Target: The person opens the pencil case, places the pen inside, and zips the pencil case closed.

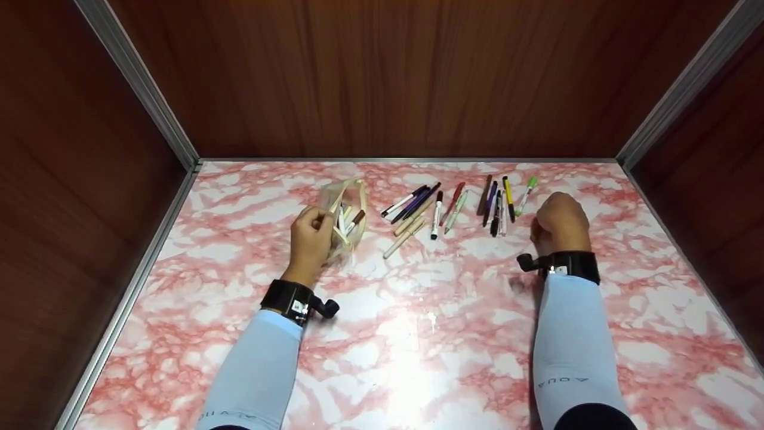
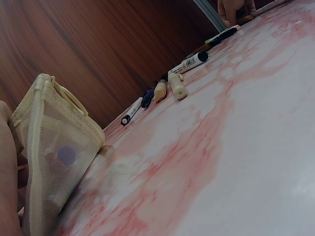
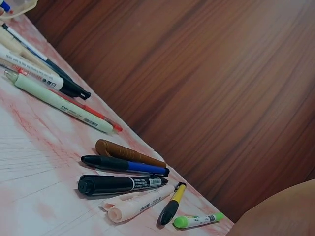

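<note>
My left hand pinches the near-left edge of a cream mesh pouch, whose mouth gapes open. Inside lie several pens, among them a brown-ended one. In the left wrist view the pouch's mesh side rises beside the hand, a purple-blue spot showing through. My right hand is lowered at the right end of the pens, back up, nearest a green-capped marker. Its fingertips are hidden from above, and I cannot tell whether they hold anything. Beside that marker lies a yellow and black pen.
Between the hands lie a black marker, a brown pen, a pale green pen, a red pen, a white marker with black ends and beige pens. Wooden panels enclose the pink marbled table.
</note>
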`<state>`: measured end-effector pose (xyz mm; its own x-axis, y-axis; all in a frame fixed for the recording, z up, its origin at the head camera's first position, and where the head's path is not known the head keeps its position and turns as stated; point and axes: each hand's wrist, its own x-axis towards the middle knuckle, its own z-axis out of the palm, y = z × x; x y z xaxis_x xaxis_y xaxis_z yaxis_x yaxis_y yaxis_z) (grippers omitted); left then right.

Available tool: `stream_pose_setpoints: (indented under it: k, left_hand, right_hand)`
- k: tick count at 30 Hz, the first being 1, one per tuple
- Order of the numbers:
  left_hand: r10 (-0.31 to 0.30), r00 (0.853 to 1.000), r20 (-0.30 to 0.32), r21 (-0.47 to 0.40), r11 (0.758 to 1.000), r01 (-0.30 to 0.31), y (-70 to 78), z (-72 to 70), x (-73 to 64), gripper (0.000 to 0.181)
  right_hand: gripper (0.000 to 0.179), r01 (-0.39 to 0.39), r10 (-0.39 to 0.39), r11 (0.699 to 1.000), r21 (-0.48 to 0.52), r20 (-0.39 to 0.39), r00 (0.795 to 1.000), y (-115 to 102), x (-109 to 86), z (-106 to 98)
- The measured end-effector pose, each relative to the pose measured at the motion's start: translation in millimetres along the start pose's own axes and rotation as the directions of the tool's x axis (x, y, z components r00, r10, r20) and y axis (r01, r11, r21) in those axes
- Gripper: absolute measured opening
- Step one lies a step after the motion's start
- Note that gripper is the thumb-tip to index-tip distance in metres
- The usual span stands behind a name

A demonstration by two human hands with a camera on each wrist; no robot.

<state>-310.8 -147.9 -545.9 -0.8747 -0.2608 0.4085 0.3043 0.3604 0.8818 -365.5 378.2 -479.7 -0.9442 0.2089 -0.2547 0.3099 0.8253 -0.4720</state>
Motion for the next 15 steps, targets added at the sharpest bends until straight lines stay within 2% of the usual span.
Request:
stream_pose_setpoints:
  k: [2, 5, 6, 7, 12, 13, 14, 15]
  left_hand:
    - [0.000, 1.000, -0.003, 0.001, 1.000, 0.000, -0.3, -0.6, 0.3, 0.015]
    - [0.005, 1.000, -0.004, 0.001, 1.000, -0.005, -0.4, -0.9, 0.3, 0.015]
    - [0.003, 1.000, -0.004, 0.001, 1.000, -0.003, -0.4, -0.8, 0.1, 0.015]
    - [0.002, 1.000, -0.005, 0.001, 1.000, -0.002, -0.1, -0.7, 0.0, 0.015]
    - [0.003, 1.000, 0.001, -0.013, 1.000, -0.003, -0.8, -0.3, -0.6, 0.016]
    - [0.005, 1.000, 0.002, -0.015, 1.000, -0.005, -0.8, -0.4, -0.5, 0.016]
    - [0.006, 1.000, 0.005, -0.019, 1.000, -0.006, -1.1, -0.5, -0.5, 0.015]
    - [0.006, 1.000, 0.003, -0.019, 1.000, -0.006, -1.6, -0.6, -0.2, 0.015]
  right_hand:
    - [0.021, -0.006, 0.008, 0.997, 0.073, -0.024, 1.000, -1.7, -3.0, 0.1]
    - [0.040, -0.017, 0.033, 0.972, 0.233, -0.062, 0.998, -7.0, -11.7, -0.7]
    - [0.048, -0.024, 0.051, 0.949, 0.314, -0.077, 0.996, -8.1, -12.0, -0.1]
    - [0.055, -0.027, 0.065, 0.907, 0.421, -0.077, 0.995, -9.1, -12.4, 0.2]
    - [0.073, 0.061, 0.067, 0.843, 0.535, -0.217, 0.974, -22.8, -7.0, 1.4]
    - [0.075, 0.080, 0.056, 0.837, 0.541, -0.231, 0.971, -27.3, -6.0, 1.9]
    - [0.076, 0.101, 0.042, 0.853, 0.512, -0.260, 0.965, -32.4, -4.3, 3.0]
    - [0.078, 0.121, 0.030, 0.821, 0.558, -0.255, 0.967, -37.6, -3.2, 4.7]
